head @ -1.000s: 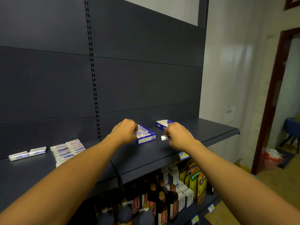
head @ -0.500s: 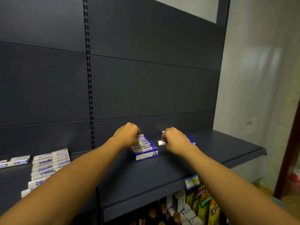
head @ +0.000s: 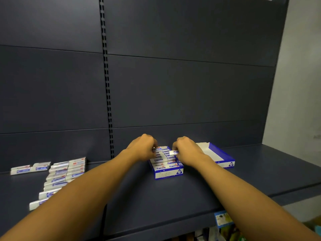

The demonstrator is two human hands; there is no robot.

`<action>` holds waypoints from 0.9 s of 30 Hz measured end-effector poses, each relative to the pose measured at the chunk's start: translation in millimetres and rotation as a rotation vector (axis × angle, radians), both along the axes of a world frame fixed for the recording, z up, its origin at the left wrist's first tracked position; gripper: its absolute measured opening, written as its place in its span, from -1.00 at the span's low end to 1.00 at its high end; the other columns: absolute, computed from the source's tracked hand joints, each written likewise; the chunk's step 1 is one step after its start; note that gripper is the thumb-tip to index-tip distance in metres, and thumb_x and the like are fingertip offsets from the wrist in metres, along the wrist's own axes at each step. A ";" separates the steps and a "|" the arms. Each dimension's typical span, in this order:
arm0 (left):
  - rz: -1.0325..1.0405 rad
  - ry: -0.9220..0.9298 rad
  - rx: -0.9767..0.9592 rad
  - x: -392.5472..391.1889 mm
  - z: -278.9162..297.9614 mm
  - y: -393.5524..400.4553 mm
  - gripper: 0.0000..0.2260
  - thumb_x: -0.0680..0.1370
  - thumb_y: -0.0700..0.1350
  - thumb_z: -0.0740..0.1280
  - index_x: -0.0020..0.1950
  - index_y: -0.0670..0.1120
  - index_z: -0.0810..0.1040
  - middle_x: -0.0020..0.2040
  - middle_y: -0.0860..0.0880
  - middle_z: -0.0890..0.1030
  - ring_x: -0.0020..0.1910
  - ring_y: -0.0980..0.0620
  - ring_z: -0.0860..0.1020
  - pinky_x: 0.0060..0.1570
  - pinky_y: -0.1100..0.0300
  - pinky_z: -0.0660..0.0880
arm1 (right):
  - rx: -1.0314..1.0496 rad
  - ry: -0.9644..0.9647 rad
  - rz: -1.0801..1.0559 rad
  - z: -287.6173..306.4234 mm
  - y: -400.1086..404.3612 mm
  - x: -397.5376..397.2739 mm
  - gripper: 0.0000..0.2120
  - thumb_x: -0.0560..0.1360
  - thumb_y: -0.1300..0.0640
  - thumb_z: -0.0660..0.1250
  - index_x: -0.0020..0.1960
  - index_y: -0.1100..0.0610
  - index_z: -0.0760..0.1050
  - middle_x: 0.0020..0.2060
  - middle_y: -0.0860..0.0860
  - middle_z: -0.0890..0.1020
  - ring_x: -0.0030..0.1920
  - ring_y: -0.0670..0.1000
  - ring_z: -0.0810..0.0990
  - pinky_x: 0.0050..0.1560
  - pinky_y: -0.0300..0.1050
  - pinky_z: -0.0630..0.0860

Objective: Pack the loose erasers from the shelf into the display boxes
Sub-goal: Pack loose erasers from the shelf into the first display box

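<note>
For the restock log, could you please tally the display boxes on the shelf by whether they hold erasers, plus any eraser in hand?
Display box with erasers in it: 1
Display box showing a bare inside: 1
Eraser pinched by the right hand: 1
Total: 3

Two bare forearms reach in from the bottom corners, long and slim, with no sleeves, watch, bracelet or rings showing anywhere on them. The left hand (head: 142, 147) and the right hand (head: 188, 151) are ungloved, and their knuckles form rounded ridges. Both wrists are narrow. No clothing enters the view at all.
</note>
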State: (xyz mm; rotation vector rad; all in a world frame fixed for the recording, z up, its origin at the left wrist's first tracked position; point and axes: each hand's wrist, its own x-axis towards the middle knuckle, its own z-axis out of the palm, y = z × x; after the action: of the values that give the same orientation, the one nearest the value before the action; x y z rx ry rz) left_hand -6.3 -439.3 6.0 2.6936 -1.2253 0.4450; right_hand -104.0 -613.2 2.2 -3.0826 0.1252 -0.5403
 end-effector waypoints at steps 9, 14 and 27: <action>0.063 0.001 -0.103 1.2 -4.5 -6.1 -0.75 0.55 -0.10 0.40 0.22 -0.08 0.60 0.09 -0.03 0.61 -0.10 0.11 0.48 -0.17 0.25 0.42 | 0.017 -0.021 0.148 -2.8 -25.6 33.4 -0.76 0.51 0.20 0.44 0.17 0.05 0.63 0.12 0.00 0.56 0.12 0.02 0.55 0.05 -0.11 0.55; 0.099 0.020 -0.156 -5.2 -10.6 -13.0 -0.74 0.54 -0.13 0.41 0.23 -0.05 0.62 0.03 0.01 0.60 -0.08 0.07 0.53 -0.12 0.21 0.52 | 0.108 -0.013 0.226 -16.1 -35.3 42.3 -0.71 0.51 0.10 0.47 0.22 0.05 0.62 0.14 -0.02 0.57 0.11 -0.02 0.53 0.08 -0.14 0.55; 0.082 0.047 -0.362 4.9 -42.9 -18.7 -0.71 0.51 -0.09 0.42 0.24 -0.03 0.64 0.02 0.05 0.62 -0.10 0.16 0.52 -0.11 0.34 0.48 | 0.355 -0.185 0.283 -46.2 -51.2 63.1 -0.73 0.50 0.17 0.48 0.20 0.08 0.63 0.11 -0.04 0.61 0.06 -0.15 0.46 0.04 -0.29 0.43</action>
State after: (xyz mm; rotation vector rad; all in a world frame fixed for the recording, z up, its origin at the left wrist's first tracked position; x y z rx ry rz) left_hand -1.4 -458.0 -36.9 2.4341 -0.9213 0.5518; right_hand -40.9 -664.4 -43.9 -2.6308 -0.1926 -0.6967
